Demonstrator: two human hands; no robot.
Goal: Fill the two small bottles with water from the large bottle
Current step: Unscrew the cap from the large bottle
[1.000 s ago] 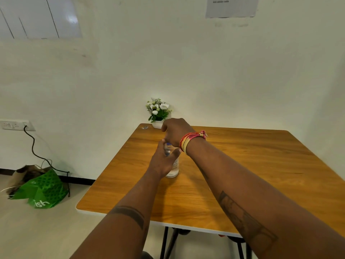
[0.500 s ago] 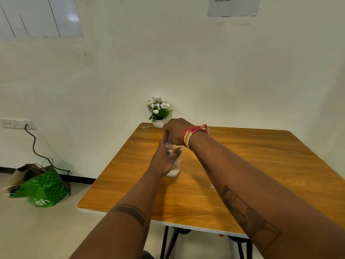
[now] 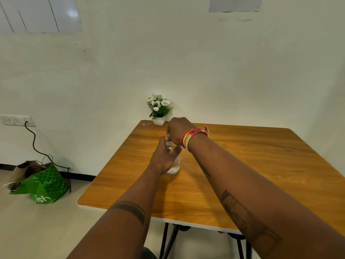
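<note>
head view: pretty wide shot, both arms reaching out over the tabletop (image 3: 242, 156)
left fingers: wrapped round the body of a clear bottle (image 3: 174, 165), thumb on the near side, so the left hand (image 3: 164, 156) is gripping it and keeping it upright
right fingers: curled down over the top of the bottle, right hand (image 3: 178, 130) sits directly above the left. Looks like they're closed on the cap, but the cap itself is hidden under the hand so can't say for sure
bottle: standing on the tabletop toward the far left part, only the lower bit shows below the left hand. Looks like there's water in the bottom, hard to tell how much
which bottle: honestly can't tell if it's the large one or a small one, the hands cover most of it. No other bottle visible anywhere
wrist: stack of red and yellow bands (image 3: 192, 137) on the right wrist
step: my guess is a cap being twisted, on or off I can't tell
next move: needs the left hand to hold firm while the right turns, otherwise the bottle just spins or tips
further out: little flower pot (image 3: 159, 111) at the far corner, well apart from the bottle
floor: green bag (image 3: 43, 186) by the wall, cable from a socket (image 3: 16, 120)
</note>
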